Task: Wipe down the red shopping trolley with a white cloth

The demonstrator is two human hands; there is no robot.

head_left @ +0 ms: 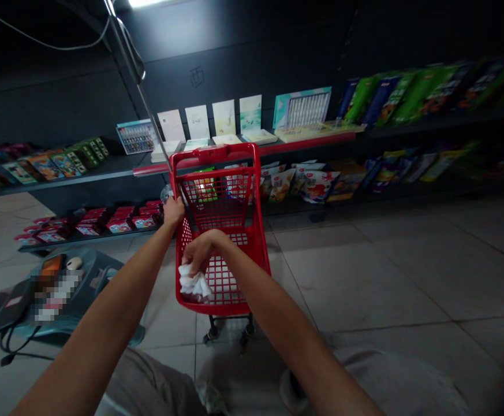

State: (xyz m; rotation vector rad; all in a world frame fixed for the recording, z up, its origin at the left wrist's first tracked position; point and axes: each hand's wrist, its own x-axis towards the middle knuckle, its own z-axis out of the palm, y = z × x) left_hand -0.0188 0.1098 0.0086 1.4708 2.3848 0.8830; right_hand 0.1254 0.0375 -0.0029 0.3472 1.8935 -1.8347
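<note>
A small red plastic shopping cart (258, 231) stands upright on the floor before me, its basket a grid of holes. My left hand (174, 211) is closed on the upper left side of the cart, below the handle frame. Inside the basket, near its left wall, my right hand (200, 249) pinches a crumpled white cloth (194, 284). The cloth hangs down against the left near corner of the basket. My right fingertips are partly hidden by the hand and the cloth.
Behind the cart runs a dark shelf (117, 164) with boxes, books and snack bags (316, 184). A metal pole (148, 107) rises at the cart's left. At lower left, a grey-blue plastic stool (91, 294) bears a phone and cables. Tiled floor (364, 271) extends right.
</note>
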